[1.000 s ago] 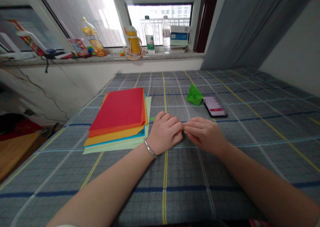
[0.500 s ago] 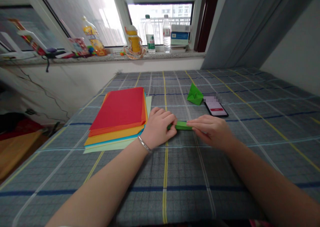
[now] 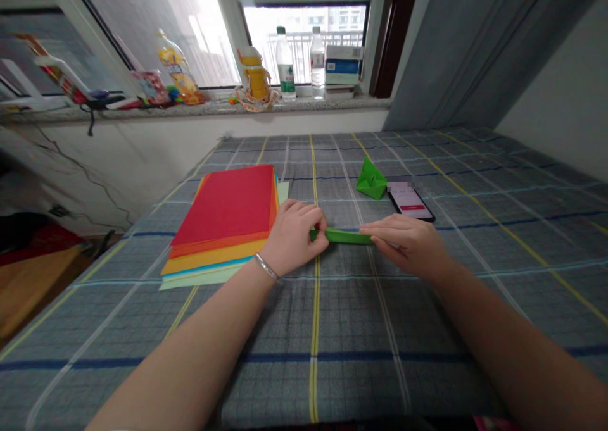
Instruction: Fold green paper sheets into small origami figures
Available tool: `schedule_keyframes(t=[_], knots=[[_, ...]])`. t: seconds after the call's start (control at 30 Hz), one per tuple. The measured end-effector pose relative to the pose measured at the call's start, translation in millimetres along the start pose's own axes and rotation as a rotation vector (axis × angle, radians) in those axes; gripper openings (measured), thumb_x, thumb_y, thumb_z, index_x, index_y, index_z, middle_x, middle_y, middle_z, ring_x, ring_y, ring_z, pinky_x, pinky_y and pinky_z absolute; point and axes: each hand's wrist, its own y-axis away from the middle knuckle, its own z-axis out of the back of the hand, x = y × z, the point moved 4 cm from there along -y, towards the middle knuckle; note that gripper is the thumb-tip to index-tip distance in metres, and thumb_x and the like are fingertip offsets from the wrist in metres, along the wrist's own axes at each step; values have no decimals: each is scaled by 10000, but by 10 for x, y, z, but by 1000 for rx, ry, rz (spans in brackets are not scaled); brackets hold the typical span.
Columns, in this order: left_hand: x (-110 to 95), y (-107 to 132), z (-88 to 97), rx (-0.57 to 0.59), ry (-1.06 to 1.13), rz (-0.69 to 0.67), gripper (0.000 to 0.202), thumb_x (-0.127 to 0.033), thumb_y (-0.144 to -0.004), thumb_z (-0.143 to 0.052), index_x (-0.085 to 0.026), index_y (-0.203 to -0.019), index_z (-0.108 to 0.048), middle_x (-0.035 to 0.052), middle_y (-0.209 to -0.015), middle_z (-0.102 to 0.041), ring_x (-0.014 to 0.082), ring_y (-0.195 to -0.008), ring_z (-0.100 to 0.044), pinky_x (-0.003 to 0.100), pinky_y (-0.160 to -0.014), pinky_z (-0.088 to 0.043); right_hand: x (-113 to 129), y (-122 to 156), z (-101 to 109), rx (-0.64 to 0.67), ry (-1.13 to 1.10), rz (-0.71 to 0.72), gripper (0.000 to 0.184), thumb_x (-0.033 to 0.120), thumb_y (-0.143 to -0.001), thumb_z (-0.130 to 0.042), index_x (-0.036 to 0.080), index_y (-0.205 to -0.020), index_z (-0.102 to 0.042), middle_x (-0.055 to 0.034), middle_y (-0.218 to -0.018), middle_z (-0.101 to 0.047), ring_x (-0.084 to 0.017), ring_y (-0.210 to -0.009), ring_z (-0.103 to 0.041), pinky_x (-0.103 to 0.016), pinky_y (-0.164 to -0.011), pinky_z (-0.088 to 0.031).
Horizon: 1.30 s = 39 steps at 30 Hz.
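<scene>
A narrow folded strip of green paper point(image 3: 348, 236) stretches between my two hands, just above or on the checked cloth; I cannot tell which. My left hand point(image 3: 295, 236) pinches its left end between thumb and curled fingers, and a silver bracelet circles that wrist. The right end sits between the thumb and straight fingers of my right hand point(image 3: 403, 244), which covers its tip. Beyond the strip stands a folded green paper boat point(image 3: 371, 180). Left of my left hand lies a stack of coloured paper point(image 3: 228, 206), red on top.
A phone point(image 3: 411, 202) with its screen lit lies beside the paper boat. Grey checked cloth point(image 3: 351, 317) covers the surface. Along the windowsill point(image 3: 209, 103) stand a juice bottle point(image 3: 178, 70), a yellow cup point(image 3: 255, 76), two clear bottles point(image 3: 285, 70) and boxes point(image 3: 342, 67).
My left hand has slid a little to the left along the green strip, so more of it shows between my hands. The right hand has barely shifted.
</scene>
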Motion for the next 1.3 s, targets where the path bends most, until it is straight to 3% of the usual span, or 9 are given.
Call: schedule_keyframes(t=[0.23,0.83,1.03,1.2,1.3], knots=[[52,-4,41,20,-2,17,42,-165,-710,-542,-194,-704,-513,-12,-716,-594,175,-749,-523,362,-840,-372,-52,15,28,-7,28,-10,247,220,-890,-528,243,-1079,-686,0,-1070,-725,-176,-952,-671,-330,-830,-527],[257,28,106,257,62,76,49,-140,-695,-531,-181,-678,-510,-12,-672,-554,140,-654,-515,249,-627,-357,-201,50,106,12,33,-53,251,211,-891,-509,234,-1048,-704,1,-1057,-729,-168,-968,-678,-318,-851,-536],[394,90,-83,282,261,355,125,-251,-829,-441,-194,-746,-516,-11,-659,-556,148,-628,-526,259,-597,-374,-322,74,127,-91,-1,-154,244,213,-896,-495,226,-981,-723,-19,-980,-743,-184,-943,-684,-325,-859,-538],[367,109,-319,257,809,666,398,-478,-942,-247,-177,-856,-494,24,-691,-648,134,-557,-562,251,-529,-395,-276,70,109,-102,25,-139,265,222,-916,-481,225,-1078,-691,-32,-993,-734,-183,-924,-677,-331,-819,-543],[326,111,-346,240,996,786,403,-533,-927,-306,-171,-923,-483,65,-826,-703,126,-583,-605,227,-500,-382,-207,57,105,-118,43,-106,258,217,-910,-500,224,-1093,-683,-40,-986,-732,-183,-908,-677,-332,-815,-540]])
